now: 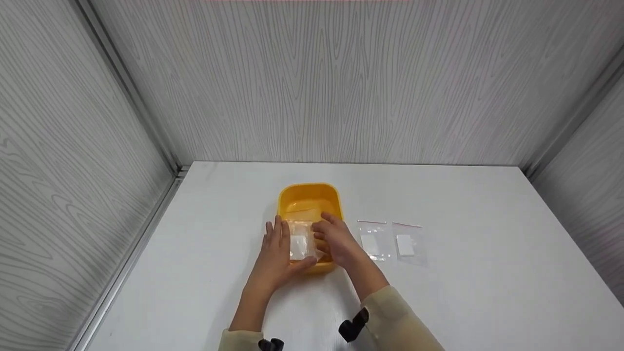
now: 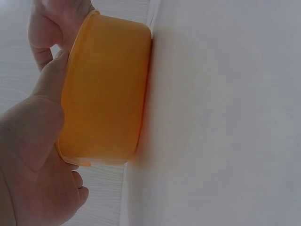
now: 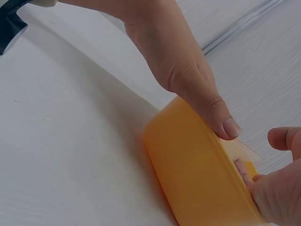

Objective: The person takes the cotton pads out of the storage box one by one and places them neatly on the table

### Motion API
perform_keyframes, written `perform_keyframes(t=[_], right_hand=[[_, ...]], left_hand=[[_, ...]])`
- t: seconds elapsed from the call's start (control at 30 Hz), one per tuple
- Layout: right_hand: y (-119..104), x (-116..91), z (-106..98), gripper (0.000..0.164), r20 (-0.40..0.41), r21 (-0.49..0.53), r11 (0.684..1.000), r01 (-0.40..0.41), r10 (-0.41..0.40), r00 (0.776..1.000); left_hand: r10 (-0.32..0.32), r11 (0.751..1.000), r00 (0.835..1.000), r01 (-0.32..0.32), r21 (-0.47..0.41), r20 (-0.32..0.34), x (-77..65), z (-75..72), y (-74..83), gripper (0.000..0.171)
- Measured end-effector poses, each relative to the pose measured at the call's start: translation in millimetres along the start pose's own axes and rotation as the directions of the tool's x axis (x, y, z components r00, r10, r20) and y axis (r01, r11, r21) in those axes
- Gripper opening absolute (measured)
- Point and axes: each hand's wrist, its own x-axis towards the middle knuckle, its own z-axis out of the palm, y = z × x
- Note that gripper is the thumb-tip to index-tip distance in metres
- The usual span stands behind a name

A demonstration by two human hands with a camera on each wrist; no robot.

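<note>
A yellow plastic tub (image 1: 308, 194) stands on the white table. Inside it lies a clear zip bag (image 1: 298, 244) with a white rectangle in it. My left hand (image 1: 274, 258) lies along the tub's left side, fingers straight and thumb stretched over the near rim. My right hand (image 1: 341, 244) reaches over the right rim, its fingers loosely bent beside the bag's right edge. In the left wrist view the left hand (image 2: 35, 141) meets the tub's rim. From the right wrist, part of the right hand (image 3: 282, 188) shows at the rim, with some fingers inside the tub.
Two more clear zip bags, a nearer one (image 1: 373, 241) and a farther one (image 1: 407, 244), lie flat side by side right of the tub. Each has a red seal line and a white rectangle. Grey wood-grain panels (image 1: 317, 87) enclose the table at the back and sides.
</note>
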Motion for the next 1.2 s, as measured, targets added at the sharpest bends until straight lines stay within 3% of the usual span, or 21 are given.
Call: perform_keyframes(t=[0.17, 0.5, 0.67, 0.77, 1.0, 1.2], right_hand=[[4.8, 3.0, 7.8, 0.064, -0.006, -0.05, 0.998, 0.035, -0.035, 0.999], [12.3, 4.7, 19.3, 0.071, -0.071, -0.253, 0.967, 0.036, -0.055, 0.996], [13.3, 3.9, 23.1, 0.061, -0.091, -0.284, 0.957, 0.063, -0.092, 0.992], [14.2, 5.7, 22.4, 0.054, -0.105, -0.262, 0.962, 0.081, -0.112, 0.988], [13.3, 6.4, 15.4, 0.041, -0.161, -0.105, 0.985, 0.137, -0.153, 0.975], [6.3, -1.6, 6.7, 0.037, -0.158, 0.036, 0.969, 0.244, -0.236, 0.959]], left_hand=[[0.013, 1.0, 1.0, -0.013, -0.01, -0.005, -0.3, -0.5, -0.9, 0.121], [0.007, 1.0, 1.0, -0.007, 0.027, 0.009, 1.2, -0.3, -0.3, 0.126], [0.013, 0.999, 1.0, -0.013, 0.031, 0.007, 0.0, -1.4, -0.9, 0.125], [0.007, 0.999, 1.0, -0.008, 0.035, 0.012, -0.4, -1.3, -0.9, 0.124], [-0.014, 1.0, 1.0, 0.014, 0.002, 0.009, -0.2, -0.7, 0.2, 0.12], [-0.028, 0.999, 0.999, 0.028, -0.021, 0.025, 0.1, -1.6, 0.0, 0.119]])
